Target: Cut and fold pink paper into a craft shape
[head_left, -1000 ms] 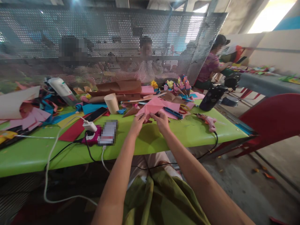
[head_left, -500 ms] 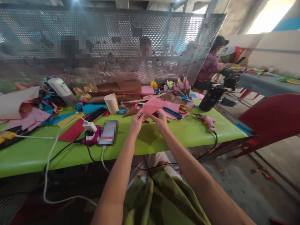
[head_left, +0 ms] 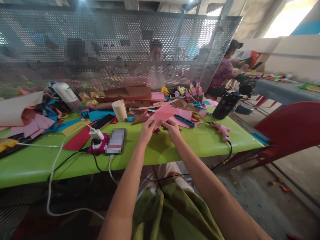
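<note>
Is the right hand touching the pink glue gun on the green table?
Apart. In the head view the right hand pinches the pink paper with the left hand; bare green table separates it from the glue gun.

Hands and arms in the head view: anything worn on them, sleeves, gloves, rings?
Both arms are bare from wrist to the bottom of the picture, with no sleeve in view. The left hand and right hand wear no gloves. No watch, bracelet or ring can be made out, though the fingers are small and partly hidden by pink paper.
</note>
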`<state>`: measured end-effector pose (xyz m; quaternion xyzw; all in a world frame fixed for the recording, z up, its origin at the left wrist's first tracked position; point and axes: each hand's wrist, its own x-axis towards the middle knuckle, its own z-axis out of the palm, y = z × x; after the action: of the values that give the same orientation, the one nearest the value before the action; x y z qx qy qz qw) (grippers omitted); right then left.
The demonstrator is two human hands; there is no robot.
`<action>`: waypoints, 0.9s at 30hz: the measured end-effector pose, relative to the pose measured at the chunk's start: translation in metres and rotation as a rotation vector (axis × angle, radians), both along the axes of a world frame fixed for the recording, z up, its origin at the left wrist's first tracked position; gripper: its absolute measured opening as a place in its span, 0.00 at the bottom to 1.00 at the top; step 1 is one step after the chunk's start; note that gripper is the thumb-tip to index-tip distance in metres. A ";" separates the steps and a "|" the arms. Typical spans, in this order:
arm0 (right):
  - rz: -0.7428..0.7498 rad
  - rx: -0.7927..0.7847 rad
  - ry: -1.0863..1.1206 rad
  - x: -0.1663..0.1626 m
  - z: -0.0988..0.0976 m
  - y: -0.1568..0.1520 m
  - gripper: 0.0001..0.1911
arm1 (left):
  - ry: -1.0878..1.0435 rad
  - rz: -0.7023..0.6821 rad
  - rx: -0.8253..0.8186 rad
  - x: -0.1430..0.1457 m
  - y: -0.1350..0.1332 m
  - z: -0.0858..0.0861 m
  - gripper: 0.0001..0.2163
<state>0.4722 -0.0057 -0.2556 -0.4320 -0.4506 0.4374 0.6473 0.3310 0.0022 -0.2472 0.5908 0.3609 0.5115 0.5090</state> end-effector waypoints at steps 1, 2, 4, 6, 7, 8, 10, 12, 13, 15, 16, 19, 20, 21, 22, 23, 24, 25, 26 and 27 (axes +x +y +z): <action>-0.010 0.005 0.008 0.001 0.000 0.000 0.20 | 0.000 -0.002 -0.006 -0.001 0.000 -0.001 0.19; -0.021 0.010 0.017 0.001 0.000 0.000 0.19 | -0.002 -0.007 -0.013 -0.001 0.000 -0.001 0.19; -0.042 0.019 0.035 0.003 0.000 0.001 0.20 | -0.004 -0.020 -0.027 -0.001 0.001 -0.002 0.18; -0.059 0.026 0.050 0.003 0.001 0.001 0.20 | -0.002 -0.034 -0.033 -0.001 0.002 -0.003 0.17; -0.065 0.029 0.055 0.003 0.001 0.001 0.20 | -0.001 -0.038 -0.034 -0.001 0.002 -0.002 0.17; -0.069 0.031 0.059 0.003 0.001 0.001 0.20 | 0.000 -0.040 -0.033 0.000 0.003 -0.002 0.16; -0.071 0.032 0.064 0.002 0.001 0.001 0.20 | 0.003 -0.038 -0.030 0.000 0.003 -0.001 0.15; -0.072 0.032 0.068 0.002 0.001 0.000 0.20 | 0.009 -0.034 -0.031 -0.001 0.003 0.000 0.15; -0.073 0.031 0.070 0.002 0.001 0.000 0.20 | 0.013 -0.033 -0.033 -0.001 0.003 0.000 0.15; -0.079 0.030 0.073 0.002 0.001 0.001 0.20 | 0.026 -0.033 -0.039 -0.001 0.003 -0.001 0.15; -0.085 0.029 0.076 0.003 0.001 0.001 0.20 | 0.034 -0.033 -0.043 -0.001 0.004 -0.001 0.15; -0.100 0.027 0.088 0.005 0.001 0.002 0.21 | 0.064 -0.029 -0.052 -0.001 0.004 -0.004 0.15; -0.103 0.027 0.091 0.005 0.000 0.002 0.21 | 0.074 -0.027 -0.054 -0.001 0.004 -0.005 0.15; -0.105 0.027 0.091 0.006 0.000 0.002 0.21 | 0.083 -0.025 -0.055 -0.001 0.005 -0.005 0.15; -0.105 0.027 0.089 0.006 0.000 0.002 0.21 | 0.092 -0.022 -0.057 -0.001 0.005 -0.005 0.14; -0.104 0.026 0.086 0.006 0.000 0.003 0.21 | 0.100 -0.020 -0.057 -0.001 0.005 -0.005 0.14; -0.102 0.025 0.080 0.007 0.000 0.003 0.20 | 0.107 -0.015 -0.055 -0.002 0.005 -0.005 0.13; -0.099 0.024 0.072 0.007 0.000 0.003 0.20 | 0.114 -0.006 -0.050 -0.002 0.005 -0.005 0.12; -0.095 0.022 0.063 0.007 0.000 0.003 0.20 | 0.119 0.008 -0.040 -0.003 0.005 -0.004 0.12; -0.089 0.019 0.053 0.006 0.000 0.003 0.20 | 0.121 0.029 -0.026 -0.003 0.005 -0.004 0.12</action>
<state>0.4786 -0.0031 -0.2555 -0.4336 -0.4178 0.4152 0.6820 0.3276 0.0068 -0.2510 0.6087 0.4060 0.4775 0.4865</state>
